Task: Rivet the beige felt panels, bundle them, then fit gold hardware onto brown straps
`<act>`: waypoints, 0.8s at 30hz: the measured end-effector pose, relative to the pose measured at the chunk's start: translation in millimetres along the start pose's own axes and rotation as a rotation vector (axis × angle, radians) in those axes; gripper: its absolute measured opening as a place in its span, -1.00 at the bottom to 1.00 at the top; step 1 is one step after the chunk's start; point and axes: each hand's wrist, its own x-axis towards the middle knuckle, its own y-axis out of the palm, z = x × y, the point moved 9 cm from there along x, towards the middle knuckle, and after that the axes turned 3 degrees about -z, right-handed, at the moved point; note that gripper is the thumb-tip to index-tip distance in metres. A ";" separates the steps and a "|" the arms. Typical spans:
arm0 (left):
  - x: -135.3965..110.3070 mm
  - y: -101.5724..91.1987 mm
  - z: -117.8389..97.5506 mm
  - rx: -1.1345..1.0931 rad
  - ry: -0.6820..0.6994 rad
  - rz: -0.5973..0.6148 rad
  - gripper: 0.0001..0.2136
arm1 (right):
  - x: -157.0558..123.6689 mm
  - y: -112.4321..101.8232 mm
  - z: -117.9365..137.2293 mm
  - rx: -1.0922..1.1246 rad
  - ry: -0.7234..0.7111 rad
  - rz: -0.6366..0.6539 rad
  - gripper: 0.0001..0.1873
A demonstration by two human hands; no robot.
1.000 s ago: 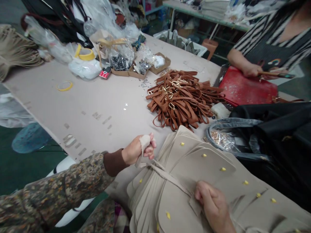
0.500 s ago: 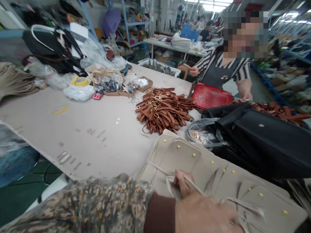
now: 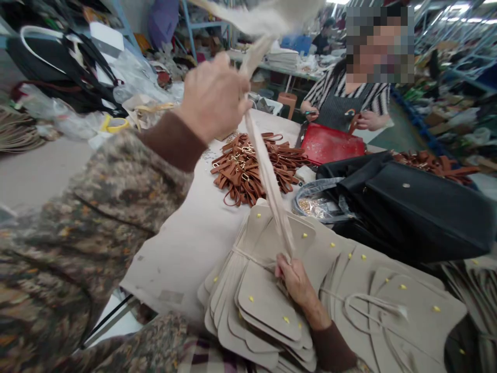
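Note:
My left hand (image 3: pixel 215 98) is raised high at the upper middle, its fingers closed round a pale cloth strip (image 3: pixel 264 168). The strip's loose end flares above that hand, smeared by motion. From there the strip runs taut down to my right hand (image 3: pixel 295 282), closed on its lower part. This hand rests against a stack of beige bag panels (image 3: pixel 267 298) with rounded corners and small yellow marks. A thin cord (image 3: pixel 248 255) passes across the stack. To the right lies another bundle of beige panels (image 3: pixel 415 305), with a loose looped cord on top.
Brown straps with gold clasps (image 3: pixel 252 166) lie heaped beyond the stack. A black bag (image 3: pixel 430 207) sits at right, beside a plastic bag of gold hardware (image 3: pixel 316 205). Across the table (image 3: pixel 186 238), a person (image 3: pixel 349 103) in a striped top handles a red bag (image 3: pixel 330 145).
My left hand has risen from low over the panels to the upper middle, drawing the cloth strip up. The panel stack shows more of its near side. The other person's hands have moved over the red bag.

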 end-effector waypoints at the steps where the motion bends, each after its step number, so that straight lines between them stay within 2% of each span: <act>1: -11.8 1.7 20.5 0.065 0.037 0.000 -0.83 | 0.2 0.3 -0.7 0.007 0.008 0.000 -0.34; 2: -27.7 9.2 41.8 0.336 0.128 0.014 -0.81 | 0.4 0.5 -1.3 0.016 0.015 0.000 -0.33; 3: -46.0 24.3 72.2 0.601 0.170 0.088 -0.77 | 0.6 0.5 -1.8 0.025 0.019 -0.001 -0.32; 4: -64.5 39.0 107.8 0.667 0.150 0.171 -0.76 | 0.8 0.4 -2.0 0.034 0.021 -0.001 -0.31; 7: -108.0 75.6 197.3 0.698 0.081 0.336 -0.91 | 1.3 -0.3 -0.9 0.053 0.018 -0.002 -0.32; 10: -122.1 89.9 250.8 0.540 -0.050 0.397 -0.91 | 2.0 -0.6 -0.3 0.062 0.011 -0.013 -0.33; 13: -121.7 85.1 278.5 0.414 -0.160 0.383 -0.84 | 2.4 0.4 -6.8 0.072 0.010 -0.020 -0.37; 18: -122.8 73.3 298.6 0.335 -0.220 0.254 -0.85 | -4.4 -12.1 -18.3 0.127 0.038 -0.099 -0.41; 20: -122.5 70.3 299.1 0.320 -0.218 0.198 -0.87 | -7.8 -18.6 -1.8 0.170 0.009 -0.118 -0.43; 22: -121.6 69.4 294.7 0.292 -0.199 0.183 -0.85 | -8.2 -17.4 31.6 0.136 -0.079 -0.084 -0.50; 24: -121.1 70.7 286.2 0.241 -0.164 0.190 -0.86 | -6.1 -7.6 66.4 0.077 -0.154 -0.033 -0.63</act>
